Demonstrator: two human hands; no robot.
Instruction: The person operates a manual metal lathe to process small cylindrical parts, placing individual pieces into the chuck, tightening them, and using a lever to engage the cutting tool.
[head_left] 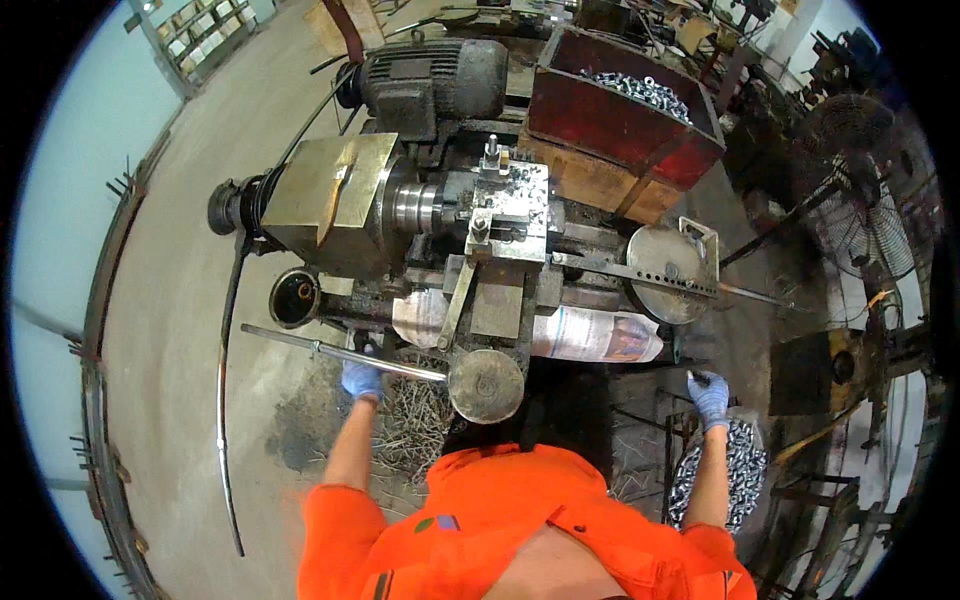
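My left hand (pixel 362 380), in a blue glove with dark fingertips, is beside a long metal lever rod (pixel 380 364) at the front of a lathe. The rod crosses in front of its fingers, and its grip is hidden. At the right, my right hand (pixel 709 398) wears a similar glove. Its fingers are curled together above a container of small shiny metal parts (pixel 738 470); anything in them is too small to make out. Between and beyond the hands stands the lathe, with its chuck (pixel 416 208), its tool post (pixel 512 208) and a round metal disc (pixel 486 386).
A red bin (pixel 610 118) of metal parts sits on a wooden crate at the back. Metal shavings (pixel 410 415) lie on the floor by my left arm. A perforated bar (pixel 640 272) and round plate (pixel 668 268) jut out at right. A fan (pixel 865 225) stands farther right.
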